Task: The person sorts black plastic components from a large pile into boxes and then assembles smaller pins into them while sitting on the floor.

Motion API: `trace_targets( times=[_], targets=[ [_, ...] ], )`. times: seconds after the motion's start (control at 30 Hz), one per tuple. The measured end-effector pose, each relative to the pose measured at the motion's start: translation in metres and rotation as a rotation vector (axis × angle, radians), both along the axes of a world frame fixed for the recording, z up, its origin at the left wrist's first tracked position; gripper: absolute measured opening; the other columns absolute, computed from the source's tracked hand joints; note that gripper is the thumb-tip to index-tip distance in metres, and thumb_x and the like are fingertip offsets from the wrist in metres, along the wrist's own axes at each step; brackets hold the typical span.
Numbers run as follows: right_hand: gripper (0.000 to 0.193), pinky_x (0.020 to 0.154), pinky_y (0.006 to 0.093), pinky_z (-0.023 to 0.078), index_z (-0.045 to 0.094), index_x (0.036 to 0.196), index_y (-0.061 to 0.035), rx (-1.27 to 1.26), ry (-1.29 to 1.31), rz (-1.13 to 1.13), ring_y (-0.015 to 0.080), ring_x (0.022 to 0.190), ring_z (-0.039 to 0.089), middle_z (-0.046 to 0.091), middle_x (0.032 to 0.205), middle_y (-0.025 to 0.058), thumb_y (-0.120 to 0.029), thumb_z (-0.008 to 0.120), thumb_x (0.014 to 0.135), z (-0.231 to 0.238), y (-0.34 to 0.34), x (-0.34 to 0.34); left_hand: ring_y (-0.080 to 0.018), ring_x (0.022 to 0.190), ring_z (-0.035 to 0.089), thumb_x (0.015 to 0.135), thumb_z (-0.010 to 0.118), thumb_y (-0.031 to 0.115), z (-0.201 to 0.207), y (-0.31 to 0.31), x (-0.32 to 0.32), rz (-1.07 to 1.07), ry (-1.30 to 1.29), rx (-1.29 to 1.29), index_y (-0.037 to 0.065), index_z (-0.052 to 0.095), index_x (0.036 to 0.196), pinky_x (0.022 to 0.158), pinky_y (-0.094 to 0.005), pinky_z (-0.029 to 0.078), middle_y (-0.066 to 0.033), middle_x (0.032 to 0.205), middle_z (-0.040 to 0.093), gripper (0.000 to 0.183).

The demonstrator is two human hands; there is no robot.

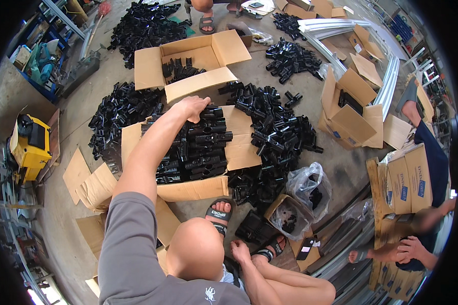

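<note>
In front of me an open cardboard box is packed with rows of black tubular fittings. My left hand reaches over them to the box's far side, its fingers closed about a black fitting in the top row. Part of that fitting is covered by the hand. Low down, beside my bent knee, my right hand is curled closed near my sandalled foot. Whatever its fingers hold, if anything, is hidden. Loose black fittings lie heaped along the box's right side.
Beyond stands another open carton, partly filled with fittings. More heaps lie left and far. A small box with a plastic bag sits right. Another carton, white metal profiles, stacked boxes and a seated person occupy the right.
</note>
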State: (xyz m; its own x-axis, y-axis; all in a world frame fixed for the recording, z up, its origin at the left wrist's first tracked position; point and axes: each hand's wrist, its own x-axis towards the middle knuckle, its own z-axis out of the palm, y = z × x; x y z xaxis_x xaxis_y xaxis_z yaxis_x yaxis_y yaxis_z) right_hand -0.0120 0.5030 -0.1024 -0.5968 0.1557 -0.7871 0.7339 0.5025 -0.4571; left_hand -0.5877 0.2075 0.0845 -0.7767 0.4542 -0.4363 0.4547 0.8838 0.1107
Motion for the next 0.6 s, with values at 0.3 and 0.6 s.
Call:
trace_targets(
  times=[0.3,0.6],
  targets=[
    [0.042,0.078,0.0367,0.057,0.070,0.120,0.0024,-0.029,0.030,-0.013,0.0236,0.083,0.075,0.077,0.096,0.0158,-0.033,0.063,0.099,-0.020,0.001,0.011,-0.0388,0.107,0.069,0.064,0.081,0.012,-0.014,-0.008,-0.010,-0.021,0.076,0.027,0.004,0.059,0.124,0.090,-0.0483,0.057,-0.0197,0.106,0.073,0.064],
    [0.043,0.077,0.0368,0.058,0.070,0.120,0.0029,-0.022,-0.004,-0.030,0.0245,0.084,0.076,0.078,0.098,0.0163,-0.034,0.063,0.099,-0.023,0.006,0.009,-0.0367,0.121,0.066,0.063,0.088,0.031,-0.001,-0.004,-0.034,0.208,-0.239,0.031,0.004,0.061,0.138,0.103,-0.0451,0.053,-0.0203,0.127,0.071,0.084]
  ],
)
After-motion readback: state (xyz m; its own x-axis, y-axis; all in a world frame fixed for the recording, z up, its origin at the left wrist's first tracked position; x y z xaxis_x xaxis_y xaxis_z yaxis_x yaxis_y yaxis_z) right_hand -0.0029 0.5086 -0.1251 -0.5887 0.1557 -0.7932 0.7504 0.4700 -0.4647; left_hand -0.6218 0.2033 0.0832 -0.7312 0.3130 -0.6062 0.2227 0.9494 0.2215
